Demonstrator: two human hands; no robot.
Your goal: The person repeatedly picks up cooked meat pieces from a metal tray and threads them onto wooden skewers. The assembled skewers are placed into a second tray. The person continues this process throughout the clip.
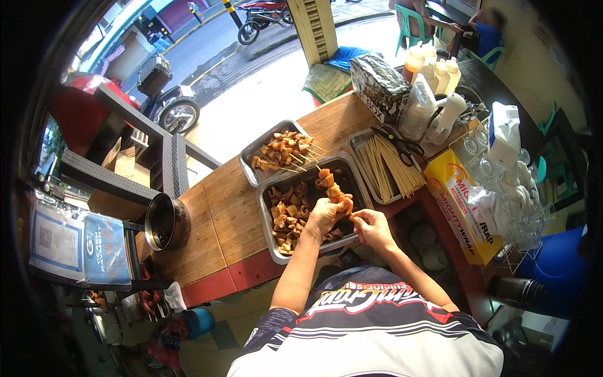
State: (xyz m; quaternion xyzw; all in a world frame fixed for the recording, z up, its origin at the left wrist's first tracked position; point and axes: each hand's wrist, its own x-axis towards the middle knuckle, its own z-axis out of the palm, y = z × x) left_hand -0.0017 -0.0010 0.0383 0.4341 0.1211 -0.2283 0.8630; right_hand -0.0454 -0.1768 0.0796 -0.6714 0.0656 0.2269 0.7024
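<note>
My left hand (328, 214) grips the lower pieces of a meat skewer (326, 180), whose tip points away from me. Close beside it, my right hand (373, 228) pinches the near end of that skewer. Both hands are above a deep metal tray (265, 221) holding loose chunks of brown cooked meat (288, 214). Behind it, a shallower metal tray (248, 173) carries several loaded skewers (282, 150), their bare stick ends towards me. To the right, bare bamboo sticks (388, 165) lie in a third metal tray (356, 141), with black-handled scissors (400, 143) across its corner.
A metal pot (167, 221) stands at the wooden counter's (202, 231) left end. A yellow wrap box (464, 207), glassware (523, 212), squeeze bottles (440, 75) and a patterned box (380, 87) line the right side. People sit at a table beyond. A parked motorcycle (176, 108) is outside.
</note>
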